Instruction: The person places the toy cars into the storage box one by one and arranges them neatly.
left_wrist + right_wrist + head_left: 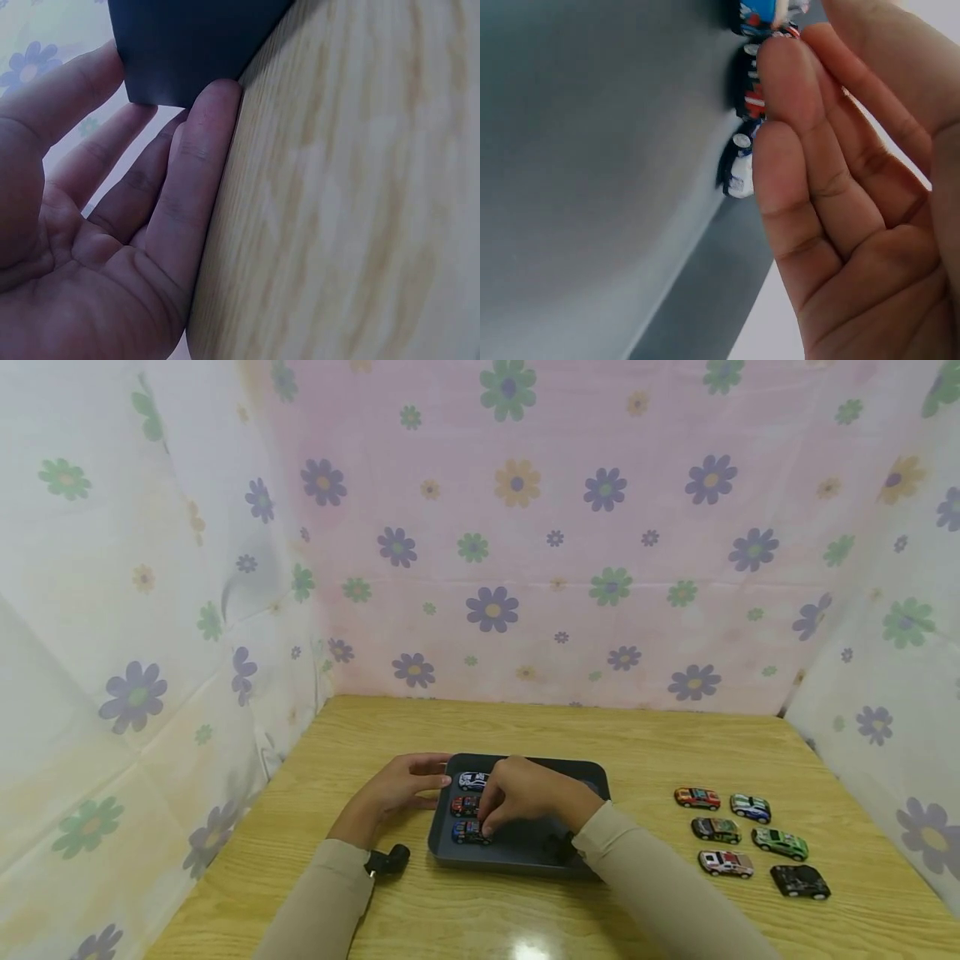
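A dark grey tray (525, 858) lies on the table with a row of toy cars along its left side. My left hand (408, 785) rests at the tray's left rim, its fairly straight fingers (196, 142) touching the outer wall. Over the tray, my right hand (525, 797) pinches the right end of a blue toy car (467, 833), the nearest of the row. Behind that car sit a red-and-black toy car (463, 807) and a white-and-purple toy car (472, 781). In the right wrist view, the fingers partly cover the white car (740, 174).
Right of the tray, several toy cars stand on the wooden table (390, 727), among them an orange-red car (697, 797), a green car (780, 842) and a black car (800, 882). Flowered cloth (562, 568) hangs behind the table and at both sides.
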The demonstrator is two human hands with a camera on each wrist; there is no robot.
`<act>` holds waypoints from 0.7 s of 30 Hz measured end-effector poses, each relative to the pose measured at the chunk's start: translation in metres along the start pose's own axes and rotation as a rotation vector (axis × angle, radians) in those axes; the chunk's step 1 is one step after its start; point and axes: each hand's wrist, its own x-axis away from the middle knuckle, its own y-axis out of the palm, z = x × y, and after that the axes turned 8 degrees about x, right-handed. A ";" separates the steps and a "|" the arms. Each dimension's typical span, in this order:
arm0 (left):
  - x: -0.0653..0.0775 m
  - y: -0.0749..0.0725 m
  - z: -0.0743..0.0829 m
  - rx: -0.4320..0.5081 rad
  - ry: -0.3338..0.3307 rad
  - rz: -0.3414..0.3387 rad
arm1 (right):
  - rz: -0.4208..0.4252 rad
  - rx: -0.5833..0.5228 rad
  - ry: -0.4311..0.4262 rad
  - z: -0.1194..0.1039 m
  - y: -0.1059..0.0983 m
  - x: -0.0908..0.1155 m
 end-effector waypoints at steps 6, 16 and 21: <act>0.000 0.000 0.000 -0.006 0.007 0.000 | 0.064 -0.051 0.004 0.004 -0.011 0.016; 0.000 0.001 0.001 -0.008 0.008 0.014 | 0.211 -0.026 0.008 0.023 -0.032 0.072; 0.000 0.002 0.001 -0.008 -0.002 0.023 | 0.294 0.006 0.039 0.038 -0.037 0.103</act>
